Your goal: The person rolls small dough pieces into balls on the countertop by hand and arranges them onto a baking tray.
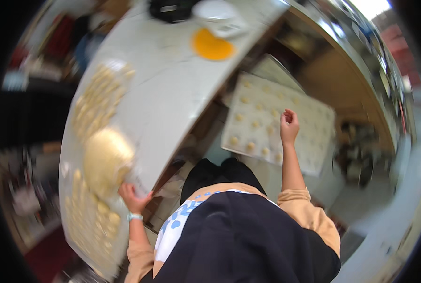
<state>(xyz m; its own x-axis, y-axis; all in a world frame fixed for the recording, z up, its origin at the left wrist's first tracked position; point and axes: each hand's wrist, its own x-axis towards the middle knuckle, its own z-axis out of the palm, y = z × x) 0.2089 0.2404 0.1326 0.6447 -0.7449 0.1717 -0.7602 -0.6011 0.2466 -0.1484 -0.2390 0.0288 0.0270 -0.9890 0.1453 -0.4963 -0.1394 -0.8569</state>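
Note:
My left hand (pixel 134 198) is at the near edge of the white table, its thumb stretched out and its fingers apart. Just beyond its fingertips lies a large pale-yellow dough mound (pixel 107 158); whether they touch it is blurred. Small dough pieces (pixel 97 101) spread out behind the mound, and more dough pieces (pixel 90 224) lie in front of it. On the right, my right hand (pixel 289 126) hovers over a white tray (pixel 293 101) dotted with rows of small dough balls. Its fingers are curled together, and anything between them is hidden.
An orange-yellow round sheet (pixel 212 45) lies on the table (pixel 161 99) near a white container (pixel 216 14) and a black object (pixel 172 9). Past the tray stands a wooden-sided shelf or counter (pixel 344 70). Dark blurred items (pixel 356 158) sit to the tray's right.

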